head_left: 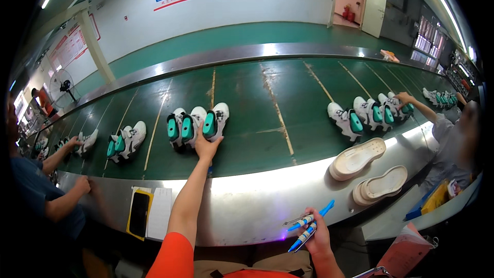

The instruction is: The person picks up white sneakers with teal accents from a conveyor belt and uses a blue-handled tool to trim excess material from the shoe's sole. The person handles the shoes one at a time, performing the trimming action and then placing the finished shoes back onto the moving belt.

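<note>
My left hand (207,146) reaches over the green conveyor belt and grips the heel end of a white sneaker (221,116), the rightmost of a group of three. Teal blocks, like shoe lasts, fill the sneakers' openings. Beside it stand the other two, a middle sneaker (197,116) and a left sneaker (177,121). Near my body, my right hand (319,234) is closed around blue pen-like tools (307,231) with pale wrapped bands and thin metal points. Its fingers partly hide them, and a purple glow shows on the metal edge nearby.
Two cream shoe soles (357,159) lie on the metal ledge (247,190) at right. A phone (139,213) and white paper (159,211) rest at left. More sneakers (128,141) ride the belt. Co-workers reach in from left (56,195) and right (442,128).
</note>
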`<state>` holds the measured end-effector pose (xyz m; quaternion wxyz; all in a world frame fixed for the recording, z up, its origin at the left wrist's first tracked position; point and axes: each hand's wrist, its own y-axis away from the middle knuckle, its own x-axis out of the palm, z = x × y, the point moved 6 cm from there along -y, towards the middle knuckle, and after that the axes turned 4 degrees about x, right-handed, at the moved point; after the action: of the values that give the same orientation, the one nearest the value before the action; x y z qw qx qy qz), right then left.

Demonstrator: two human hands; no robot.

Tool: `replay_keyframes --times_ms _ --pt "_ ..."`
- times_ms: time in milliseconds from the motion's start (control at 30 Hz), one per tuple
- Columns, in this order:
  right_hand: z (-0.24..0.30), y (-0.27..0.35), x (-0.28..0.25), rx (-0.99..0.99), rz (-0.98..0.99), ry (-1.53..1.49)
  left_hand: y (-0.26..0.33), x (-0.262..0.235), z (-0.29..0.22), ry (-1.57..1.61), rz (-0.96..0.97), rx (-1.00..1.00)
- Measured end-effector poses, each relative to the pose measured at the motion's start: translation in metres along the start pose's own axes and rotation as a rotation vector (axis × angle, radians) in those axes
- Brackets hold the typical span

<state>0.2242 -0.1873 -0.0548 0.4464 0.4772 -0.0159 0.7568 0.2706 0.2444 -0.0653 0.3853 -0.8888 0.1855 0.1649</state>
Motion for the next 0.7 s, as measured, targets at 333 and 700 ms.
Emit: replay_keyframes --times_ms 333,700 --pt "0.008 0.007 -0.032 -0.162 -0.168 0.037 0.055 -0.080 -0.105 -0.046 0.540 0.086" --pt "-0.003 0.001 -0.020 -0.163 -0.201 0.127 0.170 -0.136 -0.178 -0.076 0.761 -0.270"
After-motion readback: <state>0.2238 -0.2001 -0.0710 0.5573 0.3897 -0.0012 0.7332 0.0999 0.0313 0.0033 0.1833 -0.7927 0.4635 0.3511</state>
